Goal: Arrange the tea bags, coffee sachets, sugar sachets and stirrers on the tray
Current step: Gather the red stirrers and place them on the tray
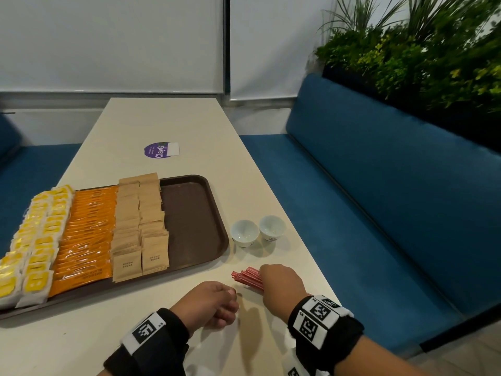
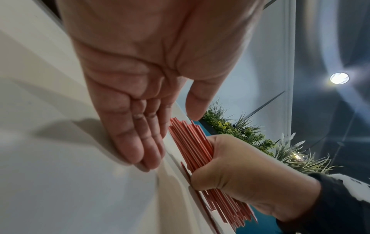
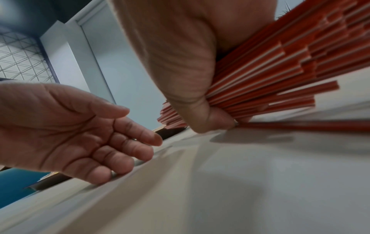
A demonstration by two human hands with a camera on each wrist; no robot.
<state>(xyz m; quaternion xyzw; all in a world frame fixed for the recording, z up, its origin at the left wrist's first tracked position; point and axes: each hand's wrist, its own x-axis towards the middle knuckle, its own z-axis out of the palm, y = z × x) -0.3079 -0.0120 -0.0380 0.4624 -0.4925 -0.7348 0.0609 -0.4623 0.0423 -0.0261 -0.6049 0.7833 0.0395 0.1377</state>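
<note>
A brown tray (image 1: 195, 213) on the cream table holds rows of yellow tea bags (image 1: 35, 240), orange coffee sachets (image 1: 86, 234) and brown sugar sachets (image 1: 141, 226); its right third is bare. To the right of the tray's near corner, my right hand (image 1: 282, 289) grips a bundle of red stirrers (image 1: 248, 278) low over the table. In the right wrist view the thumb wraps the stirrers (image 3: 270, 71), and one stirrer (image 3: 300, 126) lies loose on the table. My left hand (image 1: 214, 302) rests edge-down beside the bundle, palm (image 2: 136, 126) toward it, fingers relaxed and holding nothing.
Two small white cups (image 1: 244, 233) (image 1: 272, 227) stand just beyond the stirrers, right of the tray. A purple sticker (image 1: 160, 150) lies farther up the table. A blue bench (image 1: 379, 199) runs along the table's right edge, with plants (image 1: 420, 63) behind it.
</note>
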